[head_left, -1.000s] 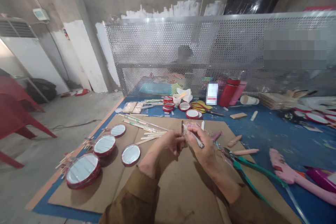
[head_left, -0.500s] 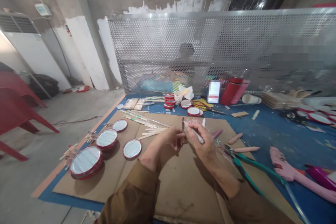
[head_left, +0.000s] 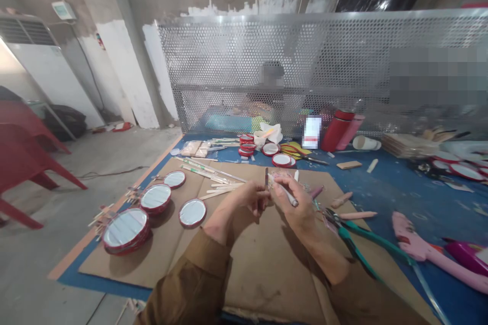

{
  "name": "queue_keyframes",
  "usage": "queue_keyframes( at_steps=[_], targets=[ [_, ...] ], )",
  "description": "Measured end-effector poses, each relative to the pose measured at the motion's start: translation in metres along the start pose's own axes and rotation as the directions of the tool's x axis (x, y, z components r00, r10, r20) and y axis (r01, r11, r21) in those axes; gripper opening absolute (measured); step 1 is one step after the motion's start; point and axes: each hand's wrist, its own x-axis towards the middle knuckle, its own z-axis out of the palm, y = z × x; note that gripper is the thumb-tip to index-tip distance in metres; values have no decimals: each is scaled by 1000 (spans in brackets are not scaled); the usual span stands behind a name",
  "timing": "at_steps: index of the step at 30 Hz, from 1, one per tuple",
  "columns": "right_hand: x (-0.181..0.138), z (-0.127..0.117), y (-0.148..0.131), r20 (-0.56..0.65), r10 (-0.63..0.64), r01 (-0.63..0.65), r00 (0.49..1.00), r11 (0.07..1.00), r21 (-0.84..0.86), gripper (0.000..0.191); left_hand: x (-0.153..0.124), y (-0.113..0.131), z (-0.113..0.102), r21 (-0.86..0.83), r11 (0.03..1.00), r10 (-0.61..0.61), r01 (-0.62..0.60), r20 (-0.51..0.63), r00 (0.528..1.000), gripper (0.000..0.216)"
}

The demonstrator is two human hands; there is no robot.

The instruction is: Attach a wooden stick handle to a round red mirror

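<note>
Over the cardboard, the left hand, fingers curled, pinches a stick; the right hand closes bent fingers around a slanted pen.

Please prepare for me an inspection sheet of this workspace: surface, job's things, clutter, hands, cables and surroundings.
Surface: cardboard on blue table.
Job's things: white pen-like tool; thin dark strip, details unclear.
Clutter: green-handled pliers, pink glue gun, red-rimmed discs, wooden sticks.
Hands: right hand holds the tool; left hand is at the strip, grip partly hidden.
Cables: dark cord on the floor.
Surroundings: perforated metal screen behind the table; red chair at the picture's left.
</note>
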Motion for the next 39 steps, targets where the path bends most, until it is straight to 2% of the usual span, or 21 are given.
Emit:
queue_keyframes(
  at_steps=[20,25,30,34,39],
  targets=[
    [-1,-1,-4,4,48,-48,999,999,22,17,-8,8,4,-23,1000,-6,5,-22,1000,45],
    [-1,-2,-6,15,53,-53,999,999,1,16,-4,1,4,-5,1000,10,-10,-30,999,46],
    [-2,0,-4,-1,49,-49,999,999,12,17,3,-8,2,24,998,56,-56,2,998,35],
    [-2,1,-6,1,49,-49,999,999,21,17,4,-6,1,43,998,42,-42,5,999,38],
    [-1,1,-7,2,54,-54,999,999,9,16,-1,5,3,41,999,-31,31,2,1000,36]
  ],
)
